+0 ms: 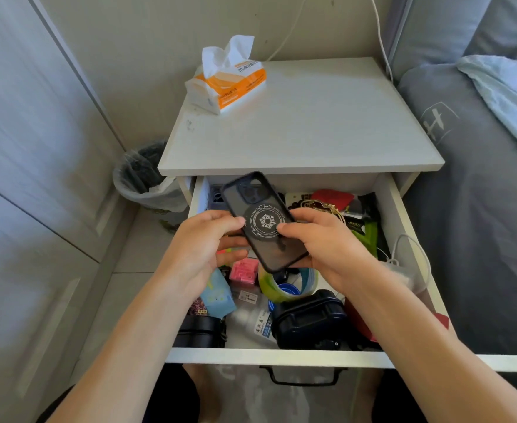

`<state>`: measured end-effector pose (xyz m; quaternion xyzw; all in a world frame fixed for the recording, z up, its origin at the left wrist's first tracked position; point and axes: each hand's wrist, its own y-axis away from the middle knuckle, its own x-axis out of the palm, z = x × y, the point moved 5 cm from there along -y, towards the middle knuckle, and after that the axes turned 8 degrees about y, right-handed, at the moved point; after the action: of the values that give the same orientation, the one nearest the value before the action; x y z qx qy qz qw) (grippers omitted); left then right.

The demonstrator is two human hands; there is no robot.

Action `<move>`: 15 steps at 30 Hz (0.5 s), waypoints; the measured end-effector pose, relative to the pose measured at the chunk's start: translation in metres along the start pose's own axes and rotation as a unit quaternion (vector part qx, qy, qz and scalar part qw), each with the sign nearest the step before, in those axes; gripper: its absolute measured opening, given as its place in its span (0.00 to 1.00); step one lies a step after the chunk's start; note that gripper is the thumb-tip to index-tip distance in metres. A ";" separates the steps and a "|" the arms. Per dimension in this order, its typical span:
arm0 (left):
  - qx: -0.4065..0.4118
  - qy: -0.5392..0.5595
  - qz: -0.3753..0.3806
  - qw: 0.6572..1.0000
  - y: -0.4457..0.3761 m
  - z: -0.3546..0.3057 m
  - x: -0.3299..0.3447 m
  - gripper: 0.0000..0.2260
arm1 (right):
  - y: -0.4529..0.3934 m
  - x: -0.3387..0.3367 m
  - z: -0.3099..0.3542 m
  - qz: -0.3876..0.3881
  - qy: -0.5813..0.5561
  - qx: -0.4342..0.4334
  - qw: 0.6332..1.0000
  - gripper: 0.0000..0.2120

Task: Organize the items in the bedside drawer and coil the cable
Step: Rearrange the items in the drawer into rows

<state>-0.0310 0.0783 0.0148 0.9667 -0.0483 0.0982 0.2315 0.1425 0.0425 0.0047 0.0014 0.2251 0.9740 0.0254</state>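
Both hands' grip (263, 230) holds phone case (258, 209) above cluttered drawer (400, 215).

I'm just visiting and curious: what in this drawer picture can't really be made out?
- Head view: items under the phone case and both hands, left hand and right hand, are covered.
- Print on the white bottle is too small to read.
- The white cable at the drawer side is blurred; its end is unclear.
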 end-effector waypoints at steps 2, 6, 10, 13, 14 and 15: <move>-0.007 -0.025 0.014 1.000 -0.001 -0.001 -0.002 0.05 | 0.000 -0.003 0.004 0.002 0.040 -0.014 0.999 0.08; 0.020 -0.034 -0.016 0.999 -0.006 -0.009 -0.016 0.12 | 0.002 -0.003 0.012 0.056 0.136 -0.034 0.989 0.09; 0.013 -0.068 0.005 0.998 -0.004 -0.006 -0.014 0.05 | 0.003 -0.003 0.014 0.055 0.145 -0.034 0.987 0.08; 0.021 -0.043 -0.024 0.999 -0.004 -0.005 -0.018 0.05 | 0.000 -0.007 0.012 0.013 0.108 -0.021 0.994 0.08; 0.025 -0.027 -0.034 0.999 -0.004 -0.006 -0.020 0.05 | -0.001 -0.008 0.010 0.002 0.074 -0.010 0.997 0.08; 0.031 -0.014 -0.041 0.999 -0.004 -0.007 -0.022 0.06 | -0.001 -0.009 0.008 -0.003 0.036 0.002 0.999 0.08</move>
<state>-0.0531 0.0862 0.0140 0.9758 -0.0085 0.0766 0.2044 0.1515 0.0471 0.0117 -0.0346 0.2275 0.9729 0.0206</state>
